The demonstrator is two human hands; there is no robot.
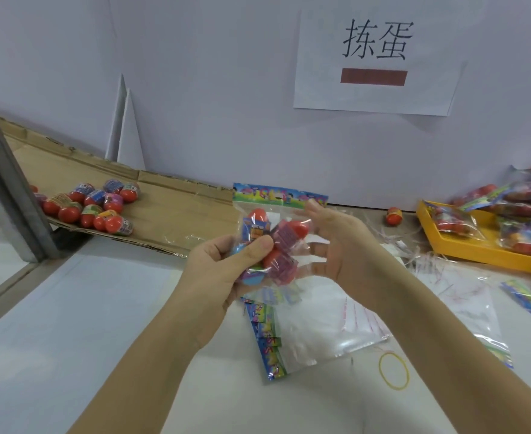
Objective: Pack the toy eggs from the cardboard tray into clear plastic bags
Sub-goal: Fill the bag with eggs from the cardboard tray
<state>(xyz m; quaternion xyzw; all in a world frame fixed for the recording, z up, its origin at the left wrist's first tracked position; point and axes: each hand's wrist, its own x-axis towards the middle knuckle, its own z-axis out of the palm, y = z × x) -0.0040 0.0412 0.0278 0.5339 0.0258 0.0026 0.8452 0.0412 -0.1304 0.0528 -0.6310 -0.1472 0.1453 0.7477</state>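
Left grip (223, 267) clamps crinkly clear bag (284, 214) of glossy eggs (298, 230); right grip (348, 245) spread.

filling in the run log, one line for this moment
left hand: grips bag of toy eggs | right hand: open beside bag | cardboard tray: holds loose toy eggs | yellow tray: packed bags

Cardboard tray (170, 211) left, empty bags (314, 333) centre, packed bags (521, 198) right

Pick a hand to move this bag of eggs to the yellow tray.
Right, probably: the right hand is open beside the bag, and the yellow tray lies on that side. The left hand grips the bag but would reach across.
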